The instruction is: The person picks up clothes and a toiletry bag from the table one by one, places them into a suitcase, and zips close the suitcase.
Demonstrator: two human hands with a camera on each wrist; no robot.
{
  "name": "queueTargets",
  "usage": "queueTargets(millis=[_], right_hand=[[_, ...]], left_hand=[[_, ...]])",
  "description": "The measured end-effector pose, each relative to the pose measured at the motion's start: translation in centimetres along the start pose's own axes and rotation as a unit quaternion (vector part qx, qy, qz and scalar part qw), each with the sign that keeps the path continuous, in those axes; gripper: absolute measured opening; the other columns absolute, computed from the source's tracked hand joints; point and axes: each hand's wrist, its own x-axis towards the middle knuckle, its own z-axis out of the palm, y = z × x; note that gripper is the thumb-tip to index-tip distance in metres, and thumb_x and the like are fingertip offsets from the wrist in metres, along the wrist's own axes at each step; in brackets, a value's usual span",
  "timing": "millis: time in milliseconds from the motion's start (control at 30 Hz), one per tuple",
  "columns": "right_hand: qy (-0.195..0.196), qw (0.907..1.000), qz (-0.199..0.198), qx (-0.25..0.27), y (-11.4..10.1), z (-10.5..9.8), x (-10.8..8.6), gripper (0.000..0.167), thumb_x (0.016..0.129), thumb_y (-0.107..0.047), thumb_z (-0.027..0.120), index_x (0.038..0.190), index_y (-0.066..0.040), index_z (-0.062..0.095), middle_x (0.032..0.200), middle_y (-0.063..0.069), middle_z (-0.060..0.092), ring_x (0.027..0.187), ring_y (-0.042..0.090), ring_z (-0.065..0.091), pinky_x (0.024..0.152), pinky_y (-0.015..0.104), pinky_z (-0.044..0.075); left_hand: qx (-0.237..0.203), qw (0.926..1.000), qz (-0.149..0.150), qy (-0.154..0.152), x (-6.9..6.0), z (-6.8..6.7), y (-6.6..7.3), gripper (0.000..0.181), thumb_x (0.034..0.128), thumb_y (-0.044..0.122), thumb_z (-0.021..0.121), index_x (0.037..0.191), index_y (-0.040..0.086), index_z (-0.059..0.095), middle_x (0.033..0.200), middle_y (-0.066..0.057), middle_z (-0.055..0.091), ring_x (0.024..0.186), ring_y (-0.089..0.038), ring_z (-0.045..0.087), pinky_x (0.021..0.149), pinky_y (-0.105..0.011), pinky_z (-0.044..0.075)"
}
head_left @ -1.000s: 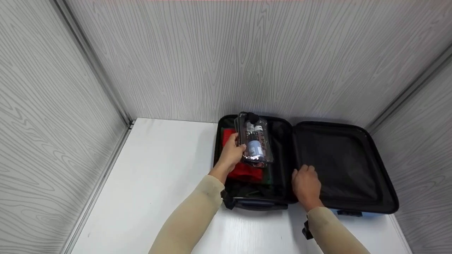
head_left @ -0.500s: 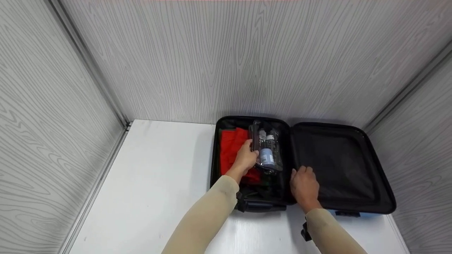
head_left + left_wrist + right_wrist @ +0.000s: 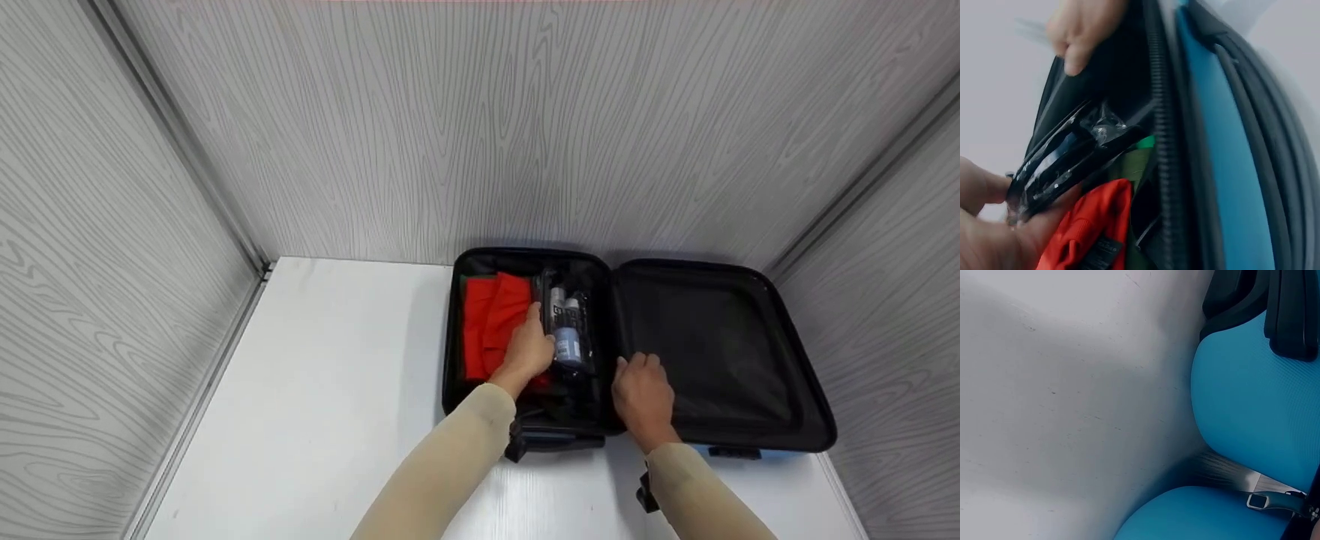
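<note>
A clear toiletry pouch (image 3: 568, 346) with black trim and several bottles inside lies in the left half of an open black-lined suitcase (image 3: 720, 360). My left hand (image 3: 527, 351) grips the pouch by its left edge; the left wrist view has the pouch (image 3: 1058, 154) between thumb and fingers. Beside it is a folded red garment (image 3: 480, 322), partly under my left hand. My right hand (image 3: 645, 397) holds the suitcase's inner edge near the hinge, its fingers bent over the rim. In the right wrist view only the suitcase's blue outer shell (image 3: 1252, 394) shows well.
Green cloth (image 3: 1140, 152) shows beneath the red garment. The suitcase stands on a white table (image 3: 337, 375) against a grey wood-patterned wall (image 3: 480, 135), with side walls left and right. A carry handle (image 3: 562, 442) juts from the suitcase's near side.
My left hand has moved the pouch right and lowered it into the suitcase, right of the red garment, which is now more exposed. My right hand has stayed at the hinge edge.
</note>
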Motion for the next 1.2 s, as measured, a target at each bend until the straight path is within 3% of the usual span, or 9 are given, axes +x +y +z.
queueTargets(millis=[133, 233, 333, 433, 567, 667, 800, 867, 1200], right_hand=[[0.008, 1.0000, -0.002, -0.001, 0.1, 0.0, 0.0, 0.036, 0.110, -0.021, 0.053, 0.092, 0.010, 0.058, 0.085, 0.026, 0.054, 0.070, 0.044, 0.060, 0.058, 0.060, 0.054], [0.017, 0.9998, -0.006, -0.004, 0.2, -0.1, 0.0, 0.036, 0.110, -0.020, 0.054, 0.091, 0.010, 0.058, 0.083, 0.026, 0.054, 0.069, 0.044, 0.060, 0.056, 0.059, 0.054], [0.019, 0.9997, -0.010, -0.007, 0.3, -0.1, 0.0, 0.037, 0.110, -0.020, 0.054, 0.091, 0.011, 0.058, 0.083, 0.026, 0.055, 0.068, 0.044, 0.060, 0.054, 0.058, 0.054], [0.016, 0.9998, -0.010, -0.009, 0.3, 0.0, 0.0, 0.037, 0.110, -0.020, 0.053, 0.091, 0.011, 0.058, 0.083, 0.026, 0.055, 0.069, 0.044, 0.060, 0.055, 0.058, 0.054], [0.028, 0.9995, -0.013, -0.008, 0.2, 0.1, 0.0, 0.036, 0.109, -0.019, 0.056, 0.090, 0.011, 0.058, 0.082, 0.026, 0.055, 0.067, 0.044, 0.060, 0.054, 0.058, 0.054], [0.053, 0.9982, -0.028, -0.006, 0.0, 0.2, -0.1, 0.034, 0.107, -0.016, 0.059, 0.088, 0.012, 0.059, 0.080, 0.026, 0.054, 0.065, 0.044, 0.058, 0.052, 0.058, 0.053], [0.070, 0.9968, -0.039, -0.006, -0.1, 0.2, -0.2, 0.033, 0.106, -0.015, 0.060, 0.088, 0.013, 0.060, 0.080, 0.027, 0.054, 0.064, 0.044, 0.058, 0.052, 0.058, 0.053], [0.058, 0.9977, -0.033, -0.007, -0.1, 0.2, -0.1, 0.034, 0.107, -0.016, 0.058, 0.089, 0.013, 0.060, 0.081, 0.027, 0.054, 0.066, 0.044, 0.058, 0.053, 0.058, 0.053], [0.028, 0.9995, -0.015, -0.008, -0.2, 0.1, 0.0, 0.037, 0.109, -0.019, 0.054, 0.090, 0.012, 0.058, 0.084, 0.028, 0.055, 0.070, 0.046, 0.060, 0.058, 0.060, 0.054]], left_hand=[[0.130, 0.9901, 0.052, 0.007, -0.6, 0.0, 0.1, 0.056, 0.1054, 0.014, 0.064, 0.158, 0.008, 0.047, 0.151, -0.017, 0.056, 0.129, -0.036, 0.062, 0.108, -0.046, 0.052], [0.223, 0.9695, 0.102, -0.011, -1.1, 0.2, 0.0, 0.036, 0.1067, 0.018, 0.063, 0.142, 0.011, 0.066, 0.144, -0.012, 0.061, 0.125, -0.030, 0.063, 0.105, -0.040, 0.053], [0.299, 0.9424, 0.150, -0.017, -1.4, 0.4, -0.2, 0.024, 0.1070, 0.021, 0.062, 0.124, 0.014, 0.077, 0.133, -0.007, 0.068, 0.119, -0.027, 0.065, 0.101, -0.037, 0.055], [0.331, 0.9273, 0.174, -0.010, -1.7, 0.6, -0.5, 0.022, 0.1068, 0.023, 0.064, 0.122, 0.014, 0.077, 0.128, -0.006, 0.072, 0.117, -0.026, 0.066, 0.099, -0.036, 0.056], [0.325, 0.9307, 0.168, -0.003, -1.8, 0.5, -0.8, 0.038, 0.1065, 0.026, 0.065, 0.139, 0.007, 0.066, 0.128, -0.008, 0.073, 0.119, -0.027, 0.066, 0.103, -0.035, 0.054], [0.325, 0.9310, 0.166, 0.010, -1.9, 0.5, -1.1, 0.037, 0.1046, 0.028, 0.068, 0.132, 0.004, 0.067, 0.117, -0.010, 0.076, 0.112, -0.028, 0.068, 0.101, -0.034, 0.054], [0.349, 0.9201, 0.174, 0.034, -1.9, 0.6, -1.4, 0.023, 0.1015, 0.030, 0.072, 0.108, 0.007, 0.073, 0.099, -0.009, 0.076, 0.100, -0.028, 0.068, 0.092, -0.036, 0.055], [0.361, 0.9161, 0.172, 0.036, -2.0, 0.7, -1.4, 0.022, 0.1016, 0.029, 0.072, 0.106, 0.008, 0.075, 0.099, -0.009, 0.076, 0.099, -0.029, 0.068, 0.090, -0.038, 0.056], [0.403, 0.9025, 0.147, 0.040, -2.7, 1.3, -1.7, 0.032, 0.1034, 0.019, 0.063, 0.129, 0.005, 0.074, 0.109, -0.009, 0.078, 0.101, -0.030, 0.063, 0.085, -0.041, 0.055]])
